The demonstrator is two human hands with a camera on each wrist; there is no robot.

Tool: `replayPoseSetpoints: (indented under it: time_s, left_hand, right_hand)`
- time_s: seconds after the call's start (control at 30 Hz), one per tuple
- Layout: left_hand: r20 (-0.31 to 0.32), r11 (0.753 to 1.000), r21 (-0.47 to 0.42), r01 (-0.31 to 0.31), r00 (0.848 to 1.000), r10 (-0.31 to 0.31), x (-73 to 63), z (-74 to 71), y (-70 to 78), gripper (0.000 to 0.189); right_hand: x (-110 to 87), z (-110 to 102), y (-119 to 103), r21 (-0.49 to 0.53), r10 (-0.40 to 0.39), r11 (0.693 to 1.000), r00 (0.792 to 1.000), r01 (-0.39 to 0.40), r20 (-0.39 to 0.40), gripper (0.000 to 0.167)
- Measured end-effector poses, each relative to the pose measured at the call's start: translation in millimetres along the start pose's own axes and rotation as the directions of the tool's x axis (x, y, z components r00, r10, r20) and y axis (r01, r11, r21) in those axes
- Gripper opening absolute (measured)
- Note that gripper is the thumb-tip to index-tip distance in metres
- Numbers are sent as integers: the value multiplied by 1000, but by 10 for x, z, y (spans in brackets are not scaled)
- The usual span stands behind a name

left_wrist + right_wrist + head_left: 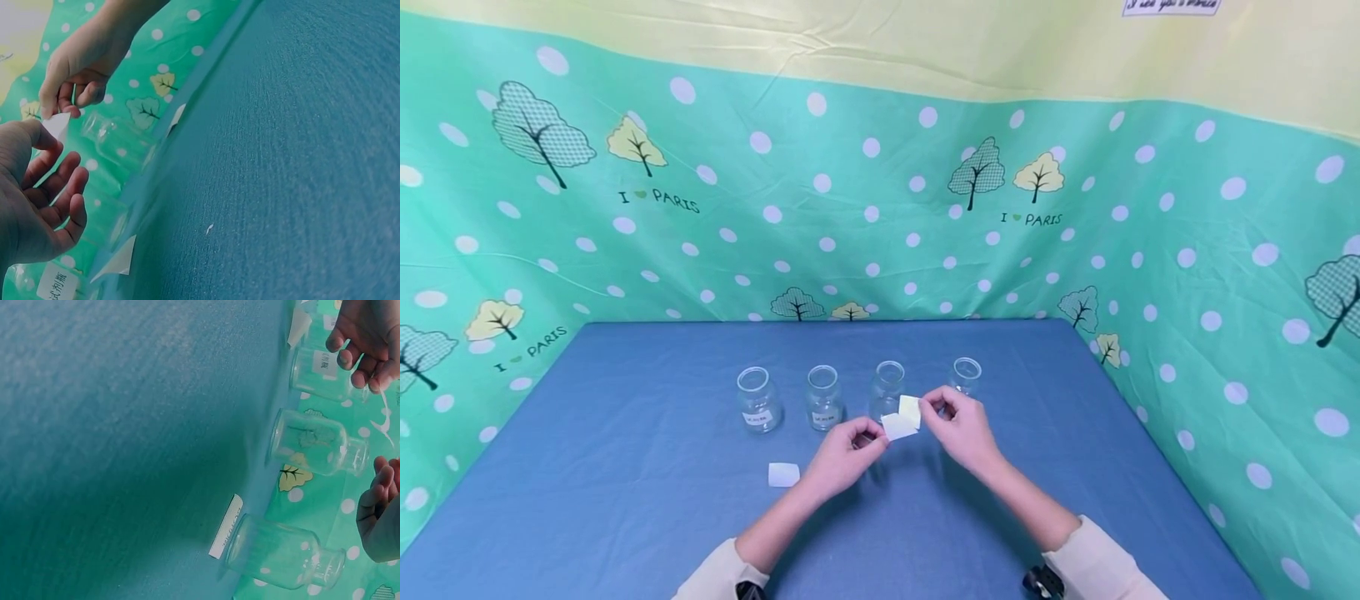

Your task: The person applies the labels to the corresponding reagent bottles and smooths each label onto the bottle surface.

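Above the table, the left hand (841, 454) pinches a white label (900, 427) by its edge. The right hand (961, 429) pinches a cream-tinted slip of paper (910, 408), which overlaps or joins the label at a corner; whether they are stuck together I cannot tell. In the right wrist view the thin white piece (382, 422) looks curled between the hands. Just behind the hands stand two clear glass jars, one (889, 383) partly covered by the papers and another (966, 375) partly behind the right hand.
Two jars with printed white labels stand to the left, one (758, 400) at the row's end and one (823, 398) beside it. A blank-looking white slip (783, 475) lies in front of them. Near the rightmost jar lies a printed label (226, 526) on the blue cloth (647, 433).
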State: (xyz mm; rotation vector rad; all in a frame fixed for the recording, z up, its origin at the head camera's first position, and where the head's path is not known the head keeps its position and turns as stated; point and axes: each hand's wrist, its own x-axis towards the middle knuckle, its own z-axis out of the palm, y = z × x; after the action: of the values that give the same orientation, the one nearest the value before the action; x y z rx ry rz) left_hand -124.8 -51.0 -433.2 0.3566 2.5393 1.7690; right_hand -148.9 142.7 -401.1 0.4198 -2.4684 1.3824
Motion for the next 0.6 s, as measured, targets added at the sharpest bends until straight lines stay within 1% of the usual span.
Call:
replayPoseSetpoints:
  time_s: [0.1, 0.3, 0.47, 0.6]
  left_hand:
    - [-4, 1000, 2, -3, 1000, 3, -4, 4, 6, 9]
    - [-8, 1000, 5, 3, 1000, -3, -10, 9, 4, 8]
    - [-5, 1000, 5, 11, 1000, -11, -8, 23, 2, 7]
    - [13, 1000, 3, 6, 1000, -6, 0, 54, 9, 7]
  right_hand:
    - [13, -4, 30, -7, 6, 1000, 999, -6, -36, 5]
    - [28, -24, 33, -14, 52, 998, 995, -54, -91, 6]
    - [41, -28, 35, -25, 67, 997, 992, -70, -106, 7]
    - [42, -30, 47, -28, 66, 997, 991, -70, -116, 8]
